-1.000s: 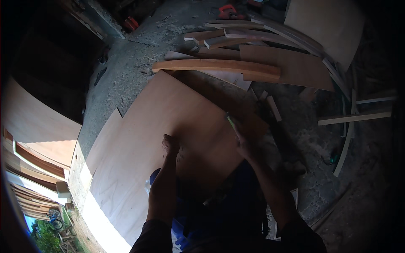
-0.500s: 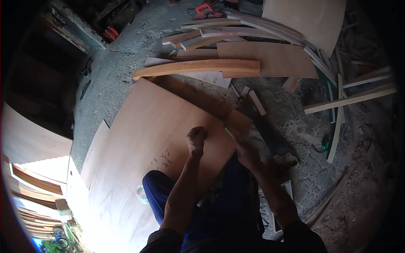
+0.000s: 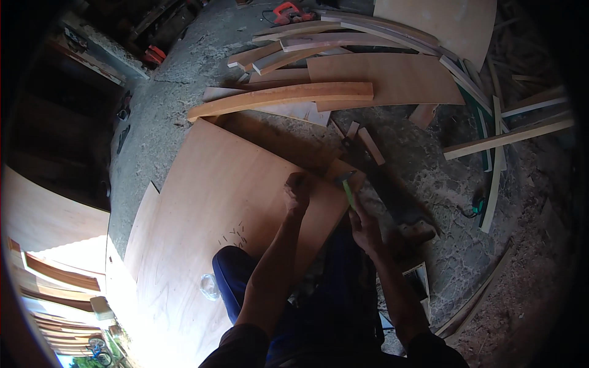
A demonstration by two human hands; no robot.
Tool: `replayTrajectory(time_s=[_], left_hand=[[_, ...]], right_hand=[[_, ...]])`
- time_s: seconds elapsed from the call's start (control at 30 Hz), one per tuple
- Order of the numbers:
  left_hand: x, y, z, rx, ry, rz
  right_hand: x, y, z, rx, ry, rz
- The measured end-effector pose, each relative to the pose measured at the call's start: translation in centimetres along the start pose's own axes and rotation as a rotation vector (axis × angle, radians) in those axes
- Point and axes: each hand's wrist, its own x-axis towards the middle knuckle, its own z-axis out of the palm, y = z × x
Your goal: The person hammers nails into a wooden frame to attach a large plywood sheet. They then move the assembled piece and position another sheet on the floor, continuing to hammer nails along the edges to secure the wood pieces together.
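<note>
A large sheet of plywood (image 3: pixel 202 190) lies in front of me, its far edge raised over a wooden board. My left hand (image 3: pixel 297 192) is closed at the sheet's right part, near its far edge; what its fingers pinch, if anything, is hidden. In my right hand (image 3: pixel 366 230) is a hammer (image 3: pixel 350 192) with a green handle, its head just off the sheet's right corner. Several loose nails (image 3: pixel 239 233) are scattered on the plywood by my left knee. Beside that knee sits a clear plastic bag or tub (image 3: pixel 209 287).
A handsaw (image 3: pixel 392 199) lies on the concrete floor right of the sheet. Beyond it are a thick wooden beam (image 3: pixel 282 98), stacked strips and another plywood panel (image 3: pixel 386 80). A red power tool (image 3: pixel 291 13) rests at the back. Long battens (image 3: pixel 509 136) lie at right.
My left hand has shifted right and slightly away from me across the plywood. The hammer, blurred before, has moved a little to the right and now shows clearly.
</note>
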Motion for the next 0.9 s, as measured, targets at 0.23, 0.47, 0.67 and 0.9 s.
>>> replayTrajectory(time_s=[0.23, 0.47, 0.67, 0.9], left_hand=[[-0.9, 1.1, 1.1, 0.232, 0.251, 0.269], [-1.4, 0.3, 2.7, 0.483, 0.329, 0.165], [-1.4, 1.1, 2.2, 0.430, 0.242, 0.087], [-1.6, 1.5, 2.1, 0.448, 0.256, 0.108]], right_hand=[[0.3, -0.8, 0.0, -0.054, 0.083, -0.122], [1.4, -1.6, 1.1, -0.194, -0.054, -0.234], [2.8, -2.0, 2.4, -0.253, -0.110, -0.246], [3.8, -1.7, 3.1, -0.433, -0.074, -0.346]])
